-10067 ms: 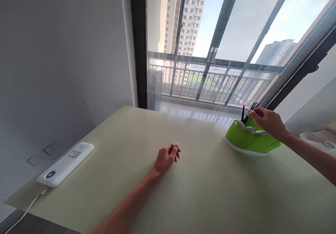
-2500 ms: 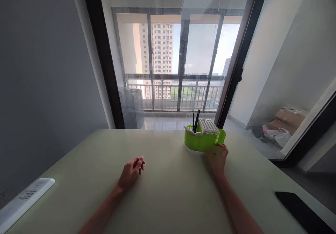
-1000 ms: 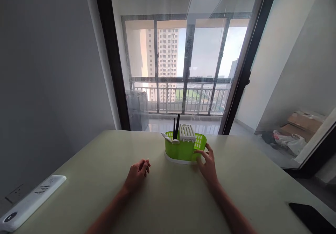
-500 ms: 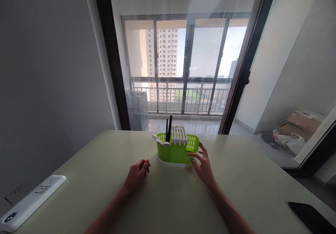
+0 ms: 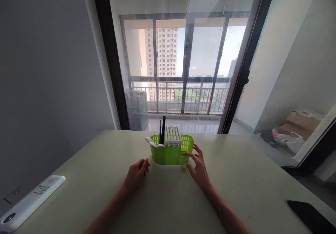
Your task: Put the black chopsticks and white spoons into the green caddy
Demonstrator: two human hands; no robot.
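A green plastic utensil holder [image 5: 168, 156] stands upright on its white oval base [image 5: 169, 166] on the table. In its left part are white spoons [image 5: 154, 144] and black chopsticks [image 5: 162, 132]. A slotted white rack piece [image 5: 173, 136] sits at its middle. Around the holder's right end, my right hand [image 5: 197, 167] has its thumb low at the front and its other fingers along the side. My left hand [image 5: 138, 171] rests on the table, fingers curled, close to the left end of the base; nothing shows in it.
A long white device [image 5: 34, 202] lies at the table's left edge, and a black flat object [image 5: 312, 213] lies at the right. Beyond the table [image 5: 110, 164] stands a framed glass partition [image 5: 183, 79]. Cardboard boxes and bags [image 5: 296, 136] lie on the floor at right.
The utensil holder has slid a short way left along the table, with my right hand moving along at its right end. My left hand has stayed nearly still, and the base is now closer to it.
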